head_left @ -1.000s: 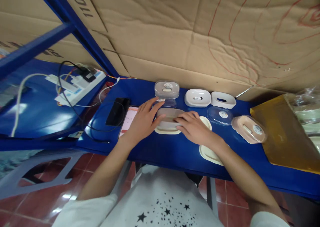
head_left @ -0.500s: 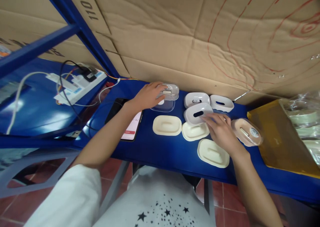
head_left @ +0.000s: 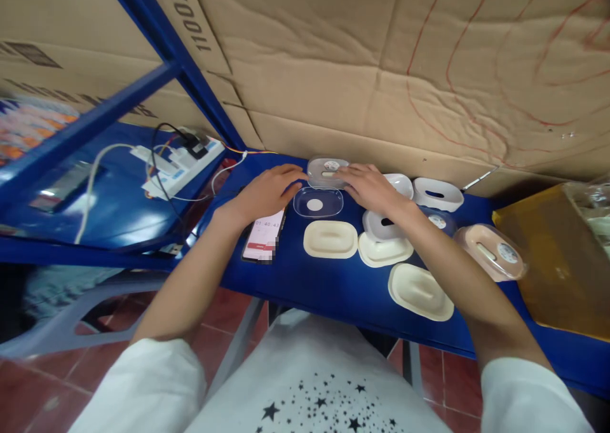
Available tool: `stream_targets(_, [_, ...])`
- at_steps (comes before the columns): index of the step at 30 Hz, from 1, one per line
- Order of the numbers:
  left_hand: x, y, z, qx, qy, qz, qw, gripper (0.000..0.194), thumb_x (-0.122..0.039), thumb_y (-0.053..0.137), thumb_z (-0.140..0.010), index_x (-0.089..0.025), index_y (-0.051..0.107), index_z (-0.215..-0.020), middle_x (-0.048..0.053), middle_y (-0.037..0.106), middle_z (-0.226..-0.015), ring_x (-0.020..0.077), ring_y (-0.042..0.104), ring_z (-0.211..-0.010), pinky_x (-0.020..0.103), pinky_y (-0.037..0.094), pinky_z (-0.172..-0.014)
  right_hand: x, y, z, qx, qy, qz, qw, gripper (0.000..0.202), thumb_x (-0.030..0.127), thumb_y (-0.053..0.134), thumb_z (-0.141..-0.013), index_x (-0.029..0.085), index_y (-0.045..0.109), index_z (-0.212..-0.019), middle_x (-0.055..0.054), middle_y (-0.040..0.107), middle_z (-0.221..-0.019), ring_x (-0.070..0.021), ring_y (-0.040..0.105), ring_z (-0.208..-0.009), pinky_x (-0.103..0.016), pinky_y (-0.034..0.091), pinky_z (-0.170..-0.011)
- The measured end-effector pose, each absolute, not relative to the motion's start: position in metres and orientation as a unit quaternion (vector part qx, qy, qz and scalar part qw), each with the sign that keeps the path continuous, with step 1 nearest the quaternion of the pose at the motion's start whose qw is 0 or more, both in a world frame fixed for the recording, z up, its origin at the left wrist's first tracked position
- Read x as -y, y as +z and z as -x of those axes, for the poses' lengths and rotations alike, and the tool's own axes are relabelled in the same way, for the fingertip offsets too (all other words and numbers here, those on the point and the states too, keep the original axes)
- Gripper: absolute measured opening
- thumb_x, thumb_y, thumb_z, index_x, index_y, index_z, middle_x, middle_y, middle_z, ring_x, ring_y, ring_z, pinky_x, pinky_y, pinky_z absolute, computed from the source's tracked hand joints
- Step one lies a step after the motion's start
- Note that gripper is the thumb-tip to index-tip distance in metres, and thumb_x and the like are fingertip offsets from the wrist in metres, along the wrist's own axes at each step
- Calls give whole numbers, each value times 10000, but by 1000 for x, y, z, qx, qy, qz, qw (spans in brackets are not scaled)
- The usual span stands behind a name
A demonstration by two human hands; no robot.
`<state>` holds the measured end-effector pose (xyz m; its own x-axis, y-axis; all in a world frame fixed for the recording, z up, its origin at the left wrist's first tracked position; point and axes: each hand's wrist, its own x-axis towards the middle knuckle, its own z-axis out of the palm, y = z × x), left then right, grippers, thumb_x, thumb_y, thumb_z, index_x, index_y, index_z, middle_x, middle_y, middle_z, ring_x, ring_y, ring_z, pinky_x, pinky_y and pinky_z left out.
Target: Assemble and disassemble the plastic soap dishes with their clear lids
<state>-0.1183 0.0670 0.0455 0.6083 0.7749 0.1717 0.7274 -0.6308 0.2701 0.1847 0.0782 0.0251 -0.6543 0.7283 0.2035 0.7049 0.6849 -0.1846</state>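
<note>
At the back of the blue table, a clear-lidded oval box (head_left: 320, 177) with a slot and a round label sits between my hands. My left hand (head_left: 272, 192), fingers stretched and thumb apart, is at its left end. My right hand (head_left: 372, 188) reaches its right end, fingertips touching the edge and thumb apart. Just in front lies a clear lid (head_left: 331, 208) with a white round sticker. Nearer me are a cream oval tray (head_left: 330, 240), a second cream tray (head_left: 388, 255) partly under a pale slotted cover (head_left: 374, 227), and a third cream tray (head_left: 420, 292). My right forearm hides part of the slotted cover.
A phone (head_left: 262, 239) lies at the left, with a power strip (head_left: 183, 172) and cables beyond. White slotted covers (head_left: 437, 194) stand at the back right. A peach lidded box (head_left: 490, 252) is beside a brown carton (head_left: 562, 261). Cardboard (head_left: 305, 58) walls the back.
My right hand has left the slotted cover and moved left to the clear-lidded box. My left hand has drawn back from over that box to its left end. The view has shifted slightly.
</note>
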Motion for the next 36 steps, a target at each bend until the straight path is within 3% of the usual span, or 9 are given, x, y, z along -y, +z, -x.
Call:
stream_targets(3, [-61, 45, 135, -415, 139, -895, 86, 447, -238, 372, -1064, -196, 692, -1374, 138, 640, -1503, 292, 639, -1366, 515, 505, -1179, -122, 11, -158, 905, 48, 414, 87, 610, 217, 698, -994, 167, 541, -1581, -187, 515, -1660, -398, 478, -1497, -571, 401, -1167])
stream_targets(6, [-56, 42, 140, -410, 139, -897, 89, 458, -178, 385, -1033, -197, 690, -1373, 135, 633, -1518, 285, 626, -1384, 505, 504, -1176, -143, 0, -147, 900, 57, 424, 85, 759, 301, 806, -942, 198, 492, -1625, -196, 485, -1674, -428, 469, -1474, -586, 409, -1147])
stream_targets(9, [-58, 38, 128, -402, 139, -900, 91, 458, -166, 391, -1033, -212, 676, -1389, 122, 662, -1478, 285, 630, -1372, 501, 499, -1171, -148, -4, -152, 897, 91, 418, 114, 692, 415, 744, -992, 229, 512, -1618, -175, 539, -1637, -419, 526, -1426, -593, 439, -1130])
stream_targets(12, [-66, 32, 105, -399, 137, -903, 82, 431, -225, 433, -1058, -208, 636, -1438, 131, 667, -1460, 306, 626, -1367, 503, 493, -1158, -144, -4, -163, 894, 137, 405, 131, 573, 448, 574, -1084, 206, 528, -1603, -129, 602, -1597, -330, 588, -1416, -498, 468, -1153])
stream_targets(15, [-75, 22, 82, -399, 113, -907, 69, 438, -260, 485, -1057, -196, 607, -1472, 150, 647, -1483, 324, 616, -1377, 502, 491, -1138, -132, -3, -172, 884, 130, 430, 132, 537, 390, 535, -1096, 172, 535, -1587, -122, 605, -1598, -292, 603, -1421, -440, 481, -1147])
stream_targets(20, [-86, 6, 66, -386, 66, -918, 62, 434, -293, 638, -1002, -206, 657, -1427, 144, 665, -1469, 337, 617, -1369, 481, 472, -1109, -106, 10, -172, 856, 50, 494, 148, 496, 231, 465, -1080, 109, 546, -1554, -194, 642, -1529, -383, 569, -1412, -553, 400, -1148])
stream_targets(25, [-93, 5, 63, -369, 57, -925, 65, 316, -324, 629, -1038, -233, 721, -1327, 122, 718, -1404, 323, 650, -1308, 479, 426, -1080, -62, 40, -161, 863, -11, 480, 158, 443, 146, 417, -1081, 118, 602, -1482, -164, 691, -1453, -347, 594, -1337, -479, 403, -1074])
stream_targets(31, [-106, 8, 60, -355, 126, -923, 75, 298, -373, 523, -1107, -203, 736, -1226, 130, 783, -1243, 300, 695, -1212, 453, 378, -1049, 14, 51, -146, 930, 11, 352, 101, 315, 242, 437, -1138, 173, 684, -1321, -117, 771, -1257, -283, 663, -1193, -436, 439, -1018])
stream_targets(36, [-115, 9, 55, -366, 145, -914, 93, 297, -406, 498, -1121, -187, 693, -1168, 118, 786, -1143, 283, 720, -1118, 391, 412, -986, 53, 29, -131, 948, -6, 315, 51, 481, 437, 581, -1100, 143, 591, -1480, -146, 667, -1490, -309, 580, -1371, -453, 439, -1130])
